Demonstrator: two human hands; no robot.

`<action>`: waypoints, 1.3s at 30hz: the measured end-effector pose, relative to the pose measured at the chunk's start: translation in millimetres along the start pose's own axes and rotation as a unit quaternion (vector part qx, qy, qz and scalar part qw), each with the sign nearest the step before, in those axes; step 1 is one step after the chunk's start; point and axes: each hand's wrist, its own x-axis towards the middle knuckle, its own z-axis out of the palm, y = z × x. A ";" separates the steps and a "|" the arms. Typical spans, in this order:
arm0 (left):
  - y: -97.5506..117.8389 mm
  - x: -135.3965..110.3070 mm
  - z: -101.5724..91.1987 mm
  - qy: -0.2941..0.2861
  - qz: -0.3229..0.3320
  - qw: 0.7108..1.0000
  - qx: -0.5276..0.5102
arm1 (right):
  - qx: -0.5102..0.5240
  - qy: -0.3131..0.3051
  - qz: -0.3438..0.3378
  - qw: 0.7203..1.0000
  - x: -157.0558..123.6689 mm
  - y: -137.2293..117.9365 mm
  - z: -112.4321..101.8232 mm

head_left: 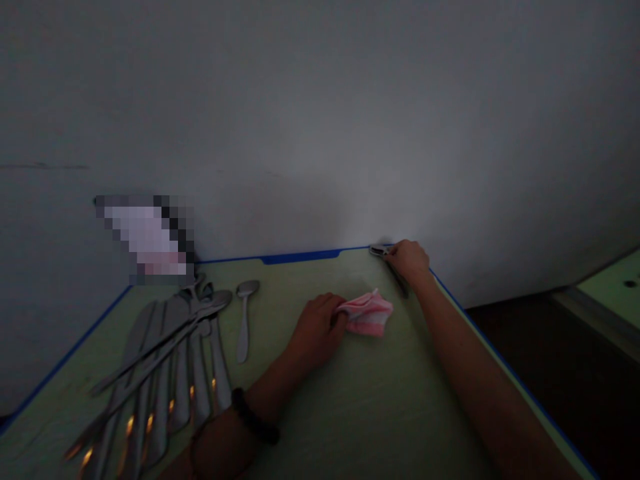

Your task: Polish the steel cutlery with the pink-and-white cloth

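Cutlery (379, 251), probably stacked spoons in this dim view, lies near the far right corner of the table (320, 407), pinched by the right hand (411, 263); the left hand (321, 328) pinches a pink-and-white cloth (369, 316).

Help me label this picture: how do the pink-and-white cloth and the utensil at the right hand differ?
The cloth is pink and white; the utensil looks like grey metal. The cloth is crumpled, while the utensil is long and narrow with a wider head. The left hand has the cloth; the right hand has the utensil, farther away. Both are held.
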 end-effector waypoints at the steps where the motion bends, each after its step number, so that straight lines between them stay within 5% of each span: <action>1: -0.2 0.1 -0.1 -0.001 0.001 1.000 0.001 | 0.000 0.001 0.001 1.000 -0.2 0.0 0.1; 31: -1.3 -0.6 0.7 -0.003 0.000 1.000 0.007 | -0.005 -0.020 -0.032 0.999 -3.8 -1.9 4.0; 39: -2.0 0.0 1.2 -0.003 0.001 1.000 0.007 | 0.001 0.017 -0.046 0.999 -6.8 -7.6 -12.5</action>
